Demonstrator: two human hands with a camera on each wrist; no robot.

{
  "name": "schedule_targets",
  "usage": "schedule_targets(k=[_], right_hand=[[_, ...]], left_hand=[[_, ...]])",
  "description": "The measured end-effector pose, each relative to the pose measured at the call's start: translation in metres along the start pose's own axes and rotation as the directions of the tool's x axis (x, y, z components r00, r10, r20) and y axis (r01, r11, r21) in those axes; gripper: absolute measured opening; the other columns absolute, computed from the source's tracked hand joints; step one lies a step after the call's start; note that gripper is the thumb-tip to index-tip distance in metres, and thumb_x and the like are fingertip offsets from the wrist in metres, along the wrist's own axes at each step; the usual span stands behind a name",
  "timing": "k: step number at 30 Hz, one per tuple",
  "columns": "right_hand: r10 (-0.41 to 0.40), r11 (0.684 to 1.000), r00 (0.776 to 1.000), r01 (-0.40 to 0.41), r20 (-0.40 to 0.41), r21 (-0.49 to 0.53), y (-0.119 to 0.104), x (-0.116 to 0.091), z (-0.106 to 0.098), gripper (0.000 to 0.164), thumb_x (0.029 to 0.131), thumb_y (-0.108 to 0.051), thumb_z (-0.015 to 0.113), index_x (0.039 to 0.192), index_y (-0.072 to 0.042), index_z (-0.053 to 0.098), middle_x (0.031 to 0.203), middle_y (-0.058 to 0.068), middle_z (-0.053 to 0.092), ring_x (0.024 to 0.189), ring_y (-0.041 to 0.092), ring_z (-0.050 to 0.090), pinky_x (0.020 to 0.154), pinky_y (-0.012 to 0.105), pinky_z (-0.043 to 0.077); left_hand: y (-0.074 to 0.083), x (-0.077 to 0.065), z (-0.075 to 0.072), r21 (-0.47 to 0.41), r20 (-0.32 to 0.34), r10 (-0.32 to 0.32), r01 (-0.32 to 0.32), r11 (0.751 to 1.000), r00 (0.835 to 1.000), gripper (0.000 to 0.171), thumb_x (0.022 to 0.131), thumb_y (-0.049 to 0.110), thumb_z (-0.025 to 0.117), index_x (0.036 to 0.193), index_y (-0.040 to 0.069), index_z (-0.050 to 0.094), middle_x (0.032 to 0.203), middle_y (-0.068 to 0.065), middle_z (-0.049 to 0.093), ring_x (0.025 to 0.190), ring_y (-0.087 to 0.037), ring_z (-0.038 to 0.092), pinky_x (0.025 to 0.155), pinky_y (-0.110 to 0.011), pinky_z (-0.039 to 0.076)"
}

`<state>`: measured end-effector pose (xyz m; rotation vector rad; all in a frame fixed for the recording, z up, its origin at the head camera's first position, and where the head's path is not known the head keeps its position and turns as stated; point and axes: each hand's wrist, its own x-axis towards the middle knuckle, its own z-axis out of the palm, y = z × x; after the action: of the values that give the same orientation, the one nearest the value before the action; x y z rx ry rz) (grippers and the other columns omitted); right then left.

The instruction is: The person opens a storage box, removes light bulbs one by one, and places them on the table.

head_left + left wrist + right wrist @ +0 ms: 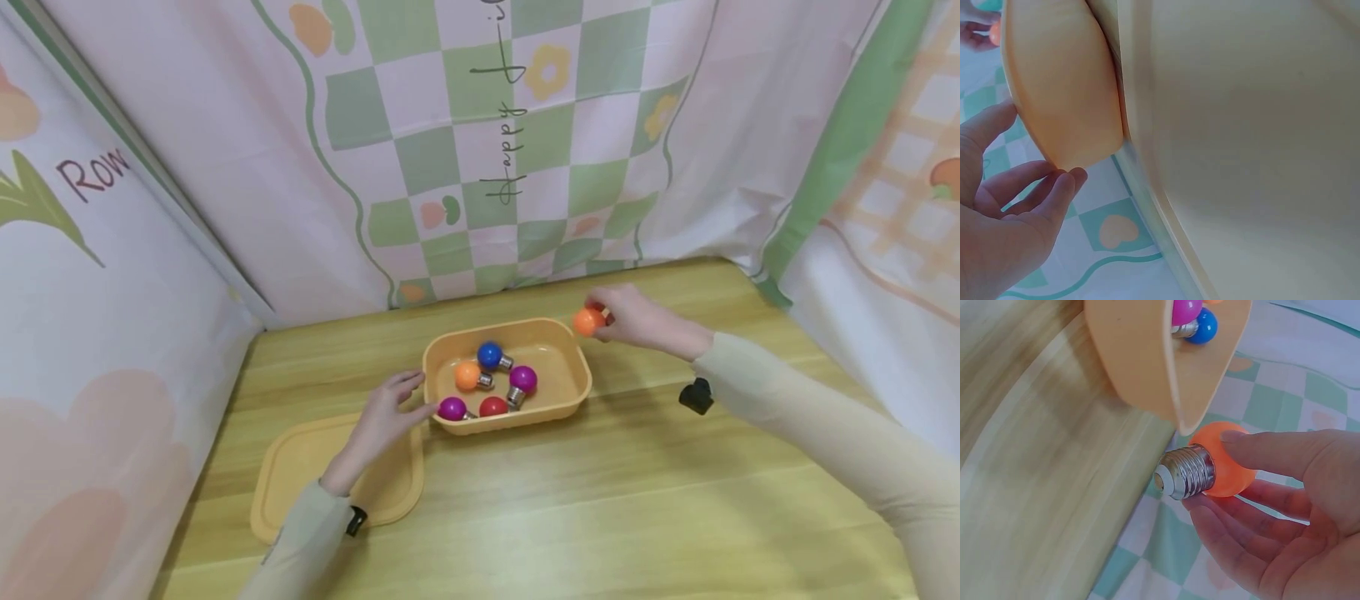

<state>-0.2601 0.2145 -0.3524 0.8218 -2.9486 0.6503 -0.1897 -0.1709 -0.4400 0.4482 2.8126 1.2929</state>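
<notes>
An orange light bulb (1225, 459) with a silver screw base is pinched in my right hand (633, 315), between thumb and fingers. That hand is just beyond the right end of a yellow plastic box (555, 412), above the table. At the box's left end, my left hand (386, 419) touches the wall and rim with thumb and fingertips, the fingers only slightly bent. Inside the box lie a blue bulb (490, 356), another orange bulb (467, 375), two purple bulbs, one near the middle (523, 380) and one at the front left (452, 408), and a red bulb (492, 407).
A yellow lid (300, 454) lies flat on the wooden table (525, 517), left of the box and partly under my left forearm. A checkered curtain (517, 150) hangs behind the table's back edge, and more printed cloth (112, 292) hangs on the left.
</notes>
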Motion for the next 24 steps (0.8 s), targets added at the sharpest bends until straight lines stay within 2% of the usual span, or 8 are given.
schedule_targets(k=[8, 14, 24], right_hand=[[0.013, 0.999, 1.0, -0.014, -0.015, -0.037, 0.018, -0.006, 0.002, 0.023, 0.075, 0.003, 0.074, 0.095, 0.005, 0.064, 0.092, 0.022, 0.071, 0.079, 0.031, 0.067, 0.064, 0.037, 0.059], [0.056, 0.997, 0.998, -0.056, 0.002, -0.056, 0.029, -0.007, 0.006, 0.025, 0.076, 0.001, 0.074, 0.098, 0.006, 0.063, 0.094, 0.024, 0.07, 0.083, 0.034, 0.067, 0.069, 0.042, 0.058], [0.065, 0.993, 0.997, -0.062, 0.031, -0.104, 0.041, -0.009, 0.015, 0.025, 0.078, 0.001, 0.075, 0.099, 0.009, 0.063, 0.091, 0.024, 0.069, 0.079, 0.031, 0.066, 0.069, 0.043, 0.06]], left_hand=[[-0.001, 0.001, 0.0, -0.003, 0.001, -0.001, 0.001, 1.0, 1.0, 0.059, 0.088, 0.022, 0.076, 0.136, -0.006, 0.054, 0.146, -0.024, 0.05, 0.129, -0.042, 0.055, 0.105, -0.044, 0.053], [-0.001, 0.0, 0.0, 0.002, -0.007, -0.006, 0.006, 1.0, 1.0, 0.059, 0.088, 0.022, 0.076, 0.135, -0.005, 0.055, 0.145, -0.023, 0.051, 0.129, -0.041, 0.056, 0.105, -0.044, 0.054], [0.0, 0.0, 0.0, 0.003, -0.012, -0.006, 0.006, 1.0, 1.0, 0.058, 0.088, 0.021, 0.076, 0.135, -0.004, 0.056, 0.146, -0.022, 0.051, 0.129, -0.04, 0.056, 0.105, -0.044, 0.054]])
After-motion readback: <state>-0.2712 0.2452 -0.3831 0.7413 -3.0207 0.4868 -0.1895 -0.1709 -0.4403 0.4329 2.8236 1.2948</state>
